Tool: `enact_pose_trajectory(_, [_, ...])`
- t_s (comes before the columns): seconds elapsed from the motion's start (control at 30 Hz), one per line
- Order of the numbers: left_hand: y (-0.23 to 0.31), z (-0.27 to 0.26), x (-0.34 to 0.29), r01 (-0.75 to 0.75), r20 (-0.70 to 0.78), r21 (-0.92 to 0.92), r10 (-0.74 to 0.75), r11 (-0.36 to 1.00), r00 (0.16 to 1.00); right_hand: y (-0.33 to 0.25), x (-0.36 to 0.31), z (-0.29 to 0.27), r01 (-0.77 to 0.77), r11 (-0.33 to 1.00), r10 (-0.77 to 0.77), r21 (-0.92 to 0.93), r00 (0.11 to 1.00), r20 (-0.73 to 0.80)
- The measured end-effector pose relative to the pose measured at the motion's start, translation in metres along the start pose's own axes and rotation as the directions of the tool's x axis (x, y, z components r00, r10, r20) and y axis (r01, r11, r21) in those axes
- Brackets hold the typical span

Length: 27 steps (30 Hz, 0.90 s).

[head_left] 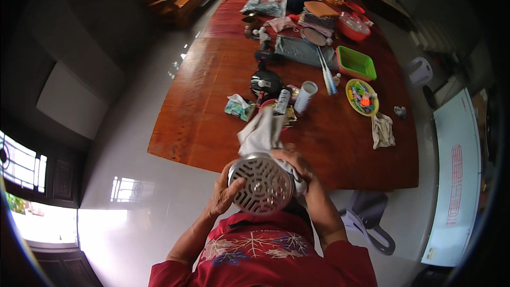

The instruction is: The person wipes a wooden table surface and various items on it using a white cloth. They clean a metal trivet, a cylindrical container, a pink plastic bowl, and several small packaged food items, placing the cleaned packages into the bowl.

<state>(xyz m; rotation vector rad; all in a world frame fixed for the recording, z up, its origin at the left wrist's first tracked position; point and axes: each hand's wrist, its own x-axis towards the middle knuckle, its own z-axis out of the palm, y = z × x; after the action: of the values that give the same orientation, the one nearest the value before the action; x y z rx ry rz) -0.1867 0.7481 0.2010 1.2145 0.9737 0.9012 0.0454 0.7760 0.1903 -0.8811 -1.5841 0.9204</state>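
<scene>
Close to my body I hold a round silver metal piece with a slotted face (257, 186). My left hand (221, 193) is closed on its left edge, the thumb lying over the slots. On the far right side, my right hand (296, 163) grips a white cloth (261, 132) against the rim. Part of the cloth hangs beyond the metal piece toward the table, and another fold shows below my right hand. The fingers under the piece are hidden.
A long reddish-brown wooden table (207, 122) lies ahead. On it are a tissue pack (239, 107), a white cylinder (306, 97), badminton rackets (325, 69), a green basket (356, 64) and a yellow basket (349, 95). A grey plastic chair (366, 218) stands at the right.
</scene>
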Motion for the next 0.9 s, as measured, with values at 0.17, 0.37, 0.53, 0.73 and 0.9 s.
enact_pose_trajectory(0.17, [-0.016,0.021,0.0,0.061,-0.024,-0.021,-0.062,0.998,0.998,-0.005,-0.024,0.009,-0.157,0.674,0.317,0.722,0.944,-0.091])
enact_pose_trajectory(0.37, [-0.04,0.068,0.04,0.153,-0.329,-0.11,-0.181,0.982,0.927,0.032,-0.082,0.008,-0.346,-0.124,0.737,0.93,0.596,0.32])
enact_pose_trajectory(0.53, [-0.07,0.11,0.093,0.176,-0.373,-0.017,-0.169,0.984,0.912,0.065,-0.129,-0.018,-0.456,-0.099,0.822,0.884,0.463,0.332])
enact_pose_trajectory(0.73, [-0.157,0.17,0.162,0.393,-0.282,-0.209,-0.44,0.896,0.853,0.095,-0.165,-0.08,-0.538,-0.001,0.913,0.843,0.343,0.22])
enact_pose_trajectory(0.9, [-0.212,0.212,0.23,0.633,0.05,-0.441,-0.687,0.636,0.725,0.122,-0.181,-0.165,-0.534,0.265,0.935,0.803,0.347,-0.077])
